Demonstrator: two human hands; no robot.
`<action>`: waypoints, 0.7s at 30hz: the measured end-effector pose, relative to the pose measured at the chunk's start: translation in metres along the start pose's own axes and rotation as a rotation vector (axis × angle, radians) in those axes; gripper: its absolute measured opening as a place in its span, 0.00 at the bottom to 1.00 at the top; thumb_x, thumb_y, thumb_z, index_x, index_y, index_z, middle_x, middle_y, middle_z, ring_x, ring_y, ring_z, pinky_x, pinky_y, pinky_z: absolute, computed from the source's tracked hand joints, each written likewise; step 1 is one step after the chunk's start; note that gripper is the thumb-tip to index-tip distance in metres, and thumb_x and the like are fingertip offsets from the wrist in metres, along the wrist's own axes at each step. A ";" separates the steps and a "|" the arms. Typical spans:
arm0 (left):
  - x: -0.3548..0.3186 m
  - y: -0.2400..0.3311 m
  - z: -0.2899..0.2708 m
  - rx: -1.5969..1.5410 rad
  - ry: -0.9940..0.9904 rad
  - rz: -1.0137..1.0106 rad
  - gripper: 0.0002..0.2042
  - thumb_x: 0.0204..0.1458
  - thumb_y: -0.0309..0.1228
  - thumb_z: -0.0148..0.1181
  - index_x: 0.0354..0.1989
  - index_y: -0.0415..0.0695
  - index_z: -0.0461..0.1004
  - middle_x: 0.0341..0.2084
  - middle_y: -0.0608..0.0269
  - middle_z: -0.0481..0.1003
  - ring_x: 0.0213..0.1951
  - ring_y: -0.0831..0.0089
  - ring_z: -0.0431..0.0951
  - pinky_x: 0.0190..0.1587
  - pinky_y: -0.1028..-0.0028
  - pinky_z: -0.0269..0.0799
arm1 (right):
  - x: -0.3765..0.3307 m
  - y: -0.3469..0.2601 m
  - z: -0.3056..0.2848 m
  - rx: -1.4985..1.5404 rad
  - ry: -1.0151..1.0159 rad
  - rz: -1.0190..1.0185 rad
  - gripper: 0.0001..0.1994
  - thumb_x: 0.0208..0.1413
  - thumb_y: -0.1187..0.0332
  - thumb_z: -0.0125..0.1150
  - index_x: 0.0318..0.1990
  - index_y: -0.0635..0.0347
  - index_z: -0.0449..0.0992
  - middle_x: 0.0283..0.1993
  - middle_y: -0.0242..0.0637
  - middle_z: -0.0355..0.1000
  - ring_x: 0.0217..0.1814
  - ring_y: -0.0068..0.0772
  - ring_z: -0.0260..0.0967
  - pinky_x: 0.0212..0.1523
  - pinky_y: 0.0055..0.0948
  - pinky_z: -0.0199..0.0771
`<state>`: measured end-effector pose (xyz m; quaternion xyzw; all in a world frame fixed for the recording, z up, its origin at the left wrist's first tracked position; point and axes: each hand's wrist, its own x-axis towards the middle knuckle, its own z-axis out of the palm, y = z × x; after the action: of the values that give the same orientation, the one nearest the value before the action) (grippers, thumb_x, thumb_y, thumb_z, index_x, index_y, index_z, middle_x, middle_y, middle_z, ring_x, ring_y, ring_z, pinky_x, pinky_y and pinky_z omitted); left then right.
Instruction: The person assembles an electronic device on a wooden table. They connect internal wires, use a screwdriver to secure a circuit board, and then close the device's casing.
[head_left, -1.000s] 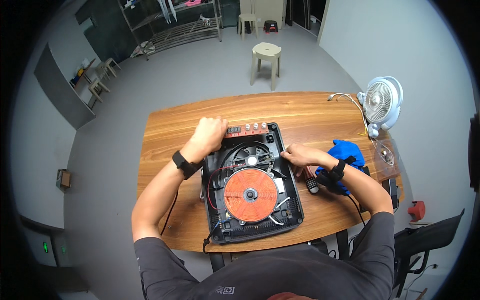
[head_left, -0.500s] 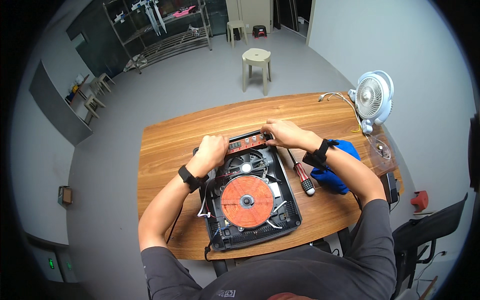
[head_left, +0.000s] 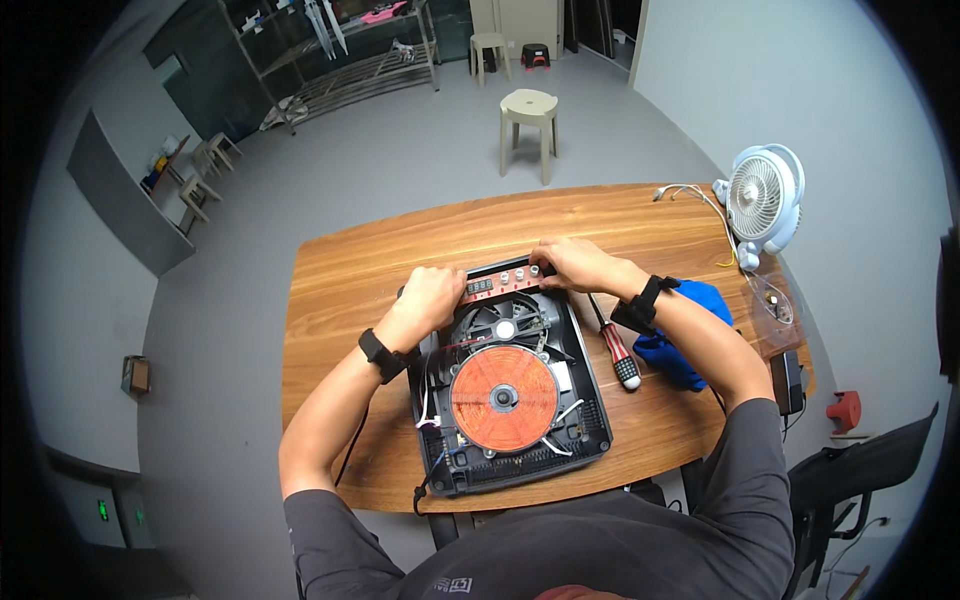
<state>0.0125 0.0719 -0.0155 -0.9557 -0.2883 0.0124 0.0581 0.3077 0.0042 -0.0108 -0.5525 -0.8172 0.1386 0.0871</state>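
We are pinching a red circuit board (head_left: 503, 288) at its ends, left grip (head_left: 435, 297) and right grip (head_left: 572, 266). Its long axis is running crosswise at the black housing's (head_left: 594, 405) far edge, display (head_left: 480, 287) leftward. A coil (head_left: 477, 400) is sitting nearer us, a screwdriver (head_left: 620, 360) lying right.

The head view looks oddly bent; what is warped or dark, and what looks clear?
Head view: the table bows at its far edge and the picture's corners sink into black, as a fisheye does; same head view: the orange coil and screwdriver look fairly clear, the distant metal rack dimmer.
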 end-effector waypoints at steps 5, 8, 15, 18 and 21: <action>-0.009 -0.020 -0.022 -0.165 -0.085 -0.004 0.14 0.45 0.27 0.68 0.43 0.44 0.81 0.37 0.51 0.83 0.42 0.51 0.84 0.44 0.56 0.80 | 0.002 0.003 0.002 -0.042 -0.014 0.000 0.20 0.54 0.62 0.73 0.52 0.60 0.79 0.46 0.43 0.78 0.51 0.49 0.77 0.49 0.44 0.77; -0.023 -0.037 -0.032 -0.265 -0.103 -0.054 0.12 0.49 0.28 0.64 0.43 0.43 0.83 0.35 0.47 0.83 0.42 0.48 0.83 0.45 0.55 0.79 | 0.003 0.001 -0.001 -0.019 -0.036 0.016 0.20 0.53 0.63 0.74 0.51 0.60 0.79 0.46 0.43 0.78 0.51 0.50 0.77 0.49 0.44 0.77; -0.048 -0.062 -0.013 -0.380 -0.084 -0.012 0.19 0.46 0.21 0.65 0.51 0.39 0.80 0.43 0.48 0.82 0.48 0.49 0.81 0.53 0.59 0.78 | 0.009 -0.003 -0.003 -0.057 -0.068 0.046 0.20 0.51 0.64 0.75 0.49 0.62 0.79 0.45 0.44 0.79 0.50 0.50 0.78 0.49 0.43 0.77; -0.048 -0.059 -0.014 -0.392 -0.086 -0.055 0.21 0.44 0.27 0.73 0.50 0.38 0.80 0.45 0.49 0.82 0.51 0.51 0.80 0.54 0.60 0.77 | 0.008 -0.002 -0.002 -0.029 -0.021 0.018 0.18 0.50 0.66 0.74 0.47 0.64 0.80 0.42 0.48 0.80 0.47 0.53 0.78 0.46 0.46 0.78; -0.047 -0.060 -0.010 -0.418 -0.059 -0.083 0.21 0.44 0.31 0.76 0.47 0.38 0.81 0.42 0.49 0.82 0.47 0.52 0.81 0.51 0.60 0.78 | 0.010 -0.004 -0.004 -0.040 -0.024 0.008 0.16 0.50 0.67 0.74 0.45 0.64 0.81 0.40 0.50 0.81 0.46 0.55 0.79 0.45 0.47 0.78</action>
<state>-0.0587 0.0945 0.0006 -0.9336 -0.3252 -0.0222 -0.1491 0.3012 0.0130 -0.0060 -0.5556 -0.8188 0.1289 0.0658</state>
